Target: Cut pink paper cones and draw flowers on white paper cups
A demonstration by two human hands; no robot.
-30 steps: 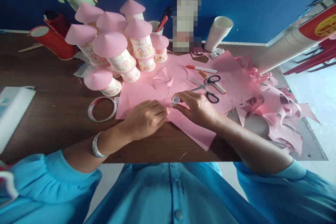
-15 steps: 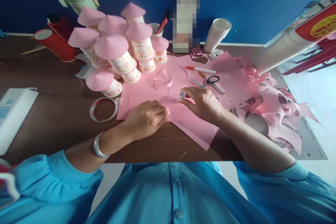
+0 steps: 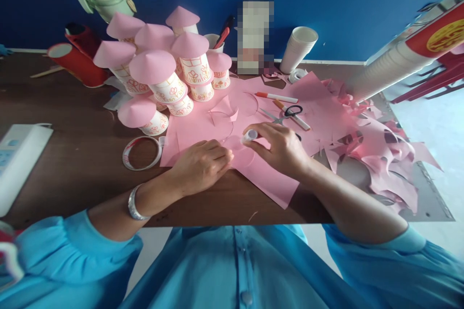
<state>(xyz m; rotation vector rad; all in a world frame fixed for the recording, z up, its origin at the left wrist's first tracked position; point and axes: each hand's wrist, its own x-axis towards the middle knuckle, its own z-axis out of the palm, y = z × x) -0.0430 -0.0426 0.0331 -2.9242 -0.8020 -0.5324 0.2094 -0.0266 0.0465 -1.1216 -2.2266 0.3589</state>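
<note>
My right hand [image 3: 286,147] is closed round a small white cylinder [image 3: 250,136], tilted over pink paper [image 3: 273,181]. To its left, the fingers of my left hand [image 3: 208,161] are pressed together at the paper's near edge; what they pinch is too small to make out. Scissors [image 3: 279,117] and two orange-and-white markers [image 3: 277,97] lie on the paper beyond my right hand. A curled pink strip [image 3: 226,110] rests in the middle. Paper cups with pink cone roofs and drawn flowers [image 3: 170,91] stand grouped at the back left.
A tape roll [image 3: 126,154] lies left of the paper, with a white power strip [image 3: 21,154] at the far left. Pink scraps [image 3: 387,154] cover the right side. Stacked white cups [image 3: 299,48] stand by the blue wall; a long cup stack [image 3: 387,72] leans at right.
The white cylinder in my right hand has tilted, so more of its side shows, and it has shifted slightly. My left hand has barely moved.
</note>
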